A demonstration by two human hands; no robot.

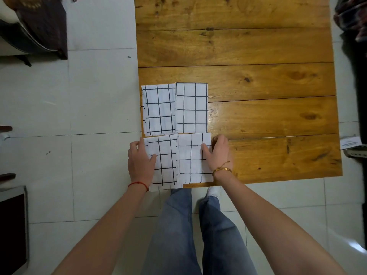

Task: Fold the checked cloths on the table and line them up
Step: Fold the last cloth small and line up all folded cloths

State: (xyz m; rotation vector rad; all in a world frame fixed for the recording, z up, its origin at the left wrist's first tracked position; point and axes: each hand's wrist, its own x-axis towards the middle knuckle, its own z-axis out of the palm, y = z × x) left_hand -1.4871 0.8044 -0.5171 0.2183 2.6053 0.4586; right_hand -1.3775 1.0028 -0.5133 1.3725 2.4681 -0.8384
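Note:
Several folded white cloths with black checks lie in a two-by-two block at the near left corner of the wooden table (258,116). The far left cloth (158,110) and far right cloth (191,108) lie flat and untouched. My left hand (140,161) rests on the left edge of the near left cloth (165,163), thumb lying on top of it. My right hand (217,153) rests on the right edge of the near right cloth (191,157), thumb on the fabric and fingers on the table beside it. The near cloths reach the table's front edge.
The table's left edge runs right beside the cloths, with white floor tiles (89,116) beyond it. Dark furniture (39,26) stands at the far left, a dark box (12,225) at the near left. My legs (188,225) stand below the front edge.

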